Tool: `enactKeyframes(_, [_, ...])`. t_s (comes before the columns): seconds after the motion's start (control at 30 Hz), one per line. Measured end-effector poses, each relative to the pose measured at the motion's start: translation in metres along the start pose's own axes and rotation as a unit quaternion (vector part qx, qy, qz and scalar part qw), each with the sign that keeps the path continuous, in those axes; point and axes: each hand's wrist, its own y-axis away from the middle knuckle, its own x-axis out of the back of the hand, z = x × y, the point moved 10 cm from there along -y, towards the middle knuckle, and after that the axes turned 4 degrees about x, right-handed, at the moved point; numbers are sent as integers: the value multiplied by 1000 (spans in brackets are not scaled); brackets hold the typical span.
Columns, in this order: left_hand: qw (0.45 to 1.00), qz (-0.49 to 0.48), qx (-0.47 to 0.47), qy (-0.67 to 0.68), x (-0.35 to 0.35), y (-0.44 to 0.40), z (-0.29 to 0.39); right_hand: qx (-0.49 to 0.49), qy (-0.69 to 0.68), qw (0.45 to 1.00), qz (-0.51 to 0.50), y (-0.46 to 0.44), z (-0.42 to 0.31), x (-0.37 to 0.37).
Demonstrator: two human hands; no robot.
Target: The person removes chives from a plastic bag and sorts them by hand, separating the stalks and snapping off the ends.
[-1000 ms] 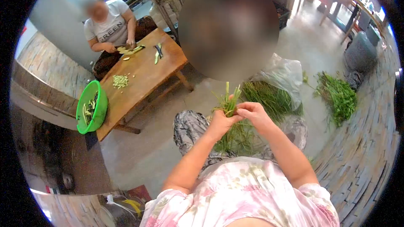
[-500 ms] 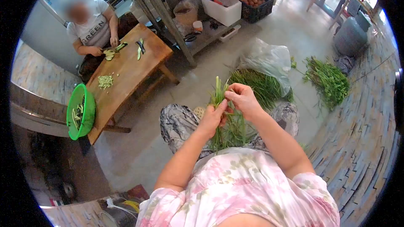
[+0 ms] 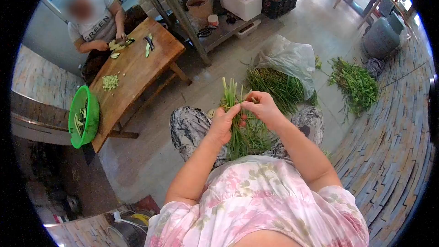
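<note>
In front of my lap, my left hand [image 3: 222, 126] is wrapped round a bunch of chives [image 3: 235, 144], long thin green stalks with pale ends pointing up and away from me. My right hand [image 3: 265, 110] meets it at the upper part of the bunch, thumb and forefinger pinched on a stalk there. Loose green blades [image 3: 258, 137] lie below, between my knees. Just beyond my hands, a larger heap of chives [image 3: 274, 87] rests on the floor, partly under a clear plastic bag [image 3: 288, 59].
Leafy greens [image 3: 354, 84] lie on the floor at right, near a gas cylinder [image 3: 380, 36]. At left, another person [image 3: 93, 23] cuts vegetables on a wooden table [image 3: 137, 71]. A green basket [image 3: 93, 116] stands at its near end. A shelf [image 3: 224, 36] holds boxes behind.
The bunch and both hands have shifted slightly left in view. Its pale ends now fan apart more, and my right fingers have come lower, closer to my left thumb.
</note>
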Motion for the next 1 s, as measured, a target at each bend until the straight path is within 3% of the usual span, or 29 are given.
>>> enactKeyframes(0.33, [999, 15, 16, -31, 7, -5, -6, -29, 72, 997, -13, -2, 16, 1])
enactKeyframes(0.43, [1000, 10, 17, -11, 5, -5, -5, -107, -53, 990, -70, 7, 15, -8])
enactKeyframes(0.53, [1000, -3, 3, -16, 0, -4, -1, -137, -255, 950, -119, 14, 17, -15])
enactKeyframes(0.63, [998, -17, 2, -52, -4, 0, 5, -106, -390, 909, -104, 20, 1, -9])
enactKeyframes(0.8, [995, 2, -61, -81, 19, -3, 21, 23, -411, 911, -11, 19, -44, 54])
enactKeyframes(0.83, [992, 22, -73, -99, 21, -2, 25, 22, -400, 916, -25, 19, -46, 58])
enactKeyframes(0.93, [978, 72, -102, -170, 24, 7, 37, -18, -96, 995, 17, 16, -29, 70])
enactKeyframes(1.0, [959, 90, -118, -242, 22, 8, 43, 55, 68, 996, 15, 15, -41, 59])
